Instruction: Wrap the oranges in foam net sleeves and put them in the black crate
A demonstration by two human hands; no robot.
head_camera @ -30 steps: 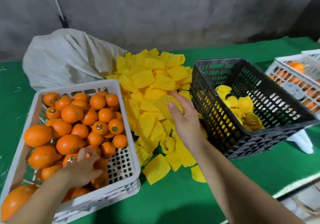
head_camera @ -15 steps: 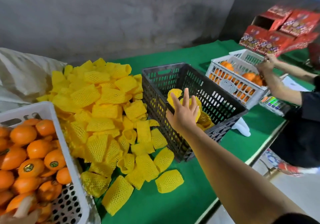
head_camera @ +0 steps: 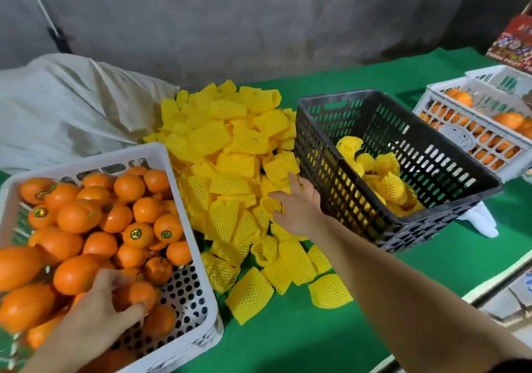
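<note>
left hand [head_camera: 98, 312]: near left, inside the white crate [head_camera: 184, 312]. fingers curled round one orange [head_camera: 135, 293] at the near edge of the fruit heap. I read that as a grip, orange not lifted clear of the others.
right hand [head_camera: 299, 208]: centre, on the right edge of the foam net sleeve pile [head_camera: 230, 171], just left of the black crate [head_camera: 345, 199]. fingers reach down into the sleeves w/ thumb out to the left. can't tell if it pinches one or only touches them, fingertips are hidden in the foam.
oranges [head_camera: 86, 228]: loose, unwrapped, fill the white crate at left; several carry small round stickers.
sleeves: yellow mesh tubes, heaped btwn the two crates, a few strays spilled toward the near edge on the green table cover [head_camera: 288, 344].
black crate: right of centre, tilted w/ its near side low. I see wrapped oranges [head_camera: 385, 176] in yellow net lying in its low near-right corner.
far right: 2nd white crate [head_camera: 466, 130] w/ oranges, touching or just beside the black crate, can't tell which.
far left: pale sack [head_camera: 72, 107] behind the white crate, against the grey wall [head_camera: 259, 12].
top right corner: red printed box [head_camera: 515, 47], partly cut off.
</note>
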